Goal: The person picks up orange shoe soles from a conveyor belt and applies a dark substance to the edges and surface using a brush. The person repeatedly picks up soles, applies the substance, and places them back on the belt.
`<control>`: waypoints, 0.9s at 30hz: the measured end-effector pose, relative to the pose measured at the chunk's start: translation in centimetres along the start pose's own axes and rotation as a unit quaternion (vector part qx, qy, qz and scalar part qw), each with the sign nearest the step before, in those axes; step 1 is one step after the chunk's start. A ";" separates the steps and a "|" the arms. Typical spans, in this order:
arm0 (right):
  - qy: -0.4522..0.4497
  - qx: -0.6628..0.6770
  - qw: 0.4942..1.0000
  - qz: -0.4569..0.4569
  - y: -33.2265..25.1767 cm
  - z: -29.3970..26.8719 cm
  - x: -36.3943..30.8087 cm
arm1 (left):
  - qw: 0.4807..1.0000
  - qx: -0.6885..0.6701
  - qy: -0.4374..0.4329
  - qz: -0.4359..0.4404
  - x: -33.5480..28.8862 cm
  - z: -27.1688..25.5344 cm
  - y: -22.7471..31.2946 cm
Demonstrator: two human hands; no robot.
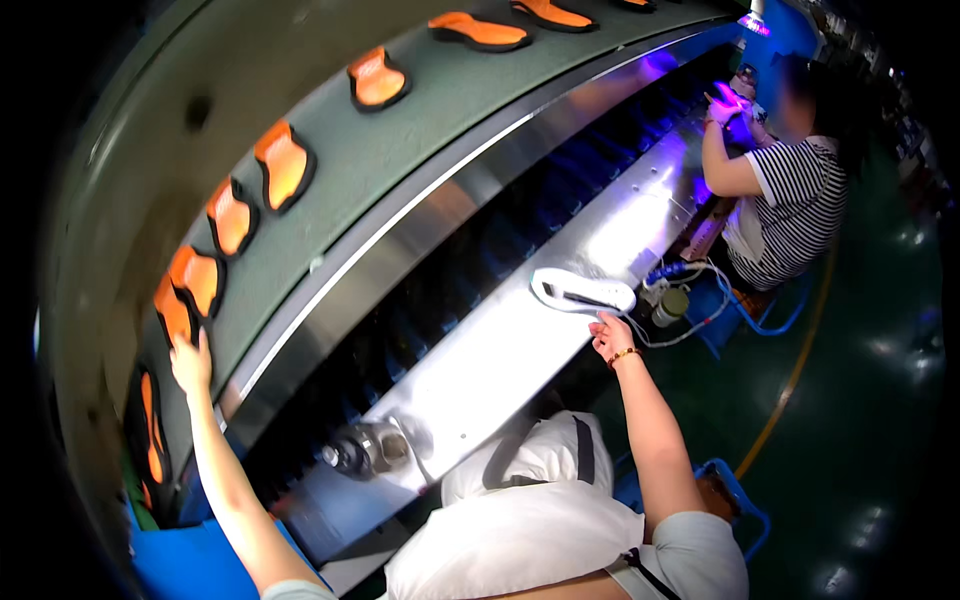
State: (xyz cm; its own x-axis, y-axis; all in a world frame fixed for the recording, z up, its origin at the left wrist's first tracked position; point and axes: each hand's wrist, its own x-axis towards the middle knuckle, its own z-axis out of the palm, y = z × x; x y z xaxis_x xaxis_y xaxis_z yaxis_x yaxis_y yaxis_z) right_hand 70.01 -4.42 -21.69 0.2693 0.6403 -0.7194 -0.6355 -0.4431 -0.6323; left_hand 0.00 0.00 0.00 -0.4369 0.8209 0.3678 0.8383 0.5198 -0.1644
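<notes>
My left hand (190,364) reaches onto the green conveyor belt (345,200). Its stretched, parted fingers touch the near end of an orange shoe sole with a black rim (174,308). Right beside that one lies another orange sole (197,280). Several more follow along the belt, and a narrow-looking one (152,425) sits nearer to me. My right hand (612,340) hovers at the metal ledge's outer edge, its fingers loosely bent and apart, with nothing visible in them. Just beyond its fingertips a white, ring-shaped shoe sole (560,300) rests on the ledge (480,350).
A dark-capped cylindrical object (365,450) lies on the ledge's near end. A lidded jar (670,306) and pale tubing (715,320) are right of the white sole. Farther right, a person in a striped shirt (795,200) works under a purple lamp (755,20). Dark slots run below the belt.
</notes>
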 end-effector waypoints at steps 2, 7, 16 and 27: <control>0.047 0.023 0.998 0.046 2.1 2.1 0.9 | 0.996 -0.017 -0.049 -0.079 0.6 0.3 -3.0; 0.071 0.108 0.977 0.172 4.7 10.3 10.4 | 0.939 -0.212 0.093 -0.256 13.5 -3.0 -12.6; 0.117 0.085 0.957 0.251 5.2 9.4 11.6 | 0.694 -0.609 0.022 -0.384 14.5 0.6 -13.3; -0.013 -0.190 0.936 -0.297 4.6 12.6 9.6 | 0.583 -0.746 -0.097 -0.308 11.8 -1.3 -9.6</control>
State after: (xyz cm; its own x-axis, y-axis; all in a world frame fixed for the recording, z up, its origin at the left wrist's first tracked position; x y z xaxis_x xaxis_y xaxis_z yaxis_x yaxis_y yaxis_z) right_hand 60.56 7.60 -27.89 0.4725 0.8572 -0.2047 -0.0758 -0.1919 -0.9785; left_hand -12.75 4.37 7.11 -0.7117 0.6738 -0.1986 -0.2099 0.0658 0.9755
